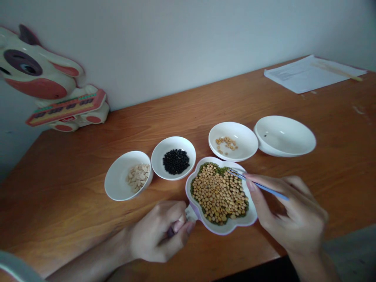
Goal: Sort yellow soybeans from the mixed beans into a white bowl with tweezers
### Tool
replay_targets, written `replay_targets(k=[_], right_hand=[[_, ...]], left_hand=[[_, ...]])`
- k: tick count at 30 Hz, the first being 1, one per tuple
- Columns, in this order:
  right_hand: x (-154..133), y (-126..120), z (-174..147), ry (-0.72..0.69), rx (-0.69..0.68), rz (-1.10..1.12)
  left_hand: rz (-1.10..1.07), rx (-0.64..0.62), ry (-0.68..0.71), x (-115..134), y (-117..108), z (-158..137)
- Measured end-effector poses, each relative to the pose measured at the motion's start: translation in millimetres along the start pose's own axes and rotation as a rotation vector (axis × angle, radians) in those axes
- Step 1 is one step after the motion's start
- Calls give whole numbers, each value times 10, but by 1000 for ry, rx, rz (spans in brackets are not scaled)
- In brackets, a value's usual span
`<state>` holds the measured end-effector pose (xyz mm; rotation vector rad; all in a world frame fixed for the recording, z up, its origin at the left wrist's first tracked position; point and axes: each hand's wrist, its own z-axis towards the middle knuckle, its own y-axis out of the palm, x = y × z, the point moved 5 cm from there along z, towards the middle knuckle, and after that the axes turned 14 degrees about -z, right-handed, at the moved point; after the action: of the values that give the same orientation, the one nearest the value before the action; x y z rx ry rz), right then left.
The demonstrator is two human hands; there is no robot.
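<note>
My left hand [161, 231] is closed around the short handle of a flower-shaped dish [246, 222], white with a pale purple rim. Yellow soybeans [219, 196] fill the dish, mixed with small green beans that show mostly along its edge. In my right hand [293, 213] is a pair of blue tweezers [264, 188], pinched between thumb and fingers. Their thin tips reach the beans at the dish's upper right; whether a bean is between them, I cannot tell. Just behind the dish, a white bowl [246, 147] contains some soybeans.
Left of the dish are a bowl [157, 156] of black beans and a bowl [114, 180] of pale flat seeds. Another white bowl [293, 137] at right has one dark speck inside. Papers [299, 76] with a thin stick lie at back right; a cow toy [67, 98] stands back left.
</note>
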<state>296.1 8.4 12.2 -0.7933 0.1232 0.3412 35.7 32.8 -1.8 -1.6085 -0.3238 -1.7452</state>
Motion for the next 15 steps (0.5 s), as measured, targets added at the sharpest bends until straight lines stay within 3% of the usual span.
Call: replay_targets(k=[15], right_hand=[[-9,-7,-17,-7,-11,-6]], left_hand=[[-12,-1,-18,-14,-7,-8]])
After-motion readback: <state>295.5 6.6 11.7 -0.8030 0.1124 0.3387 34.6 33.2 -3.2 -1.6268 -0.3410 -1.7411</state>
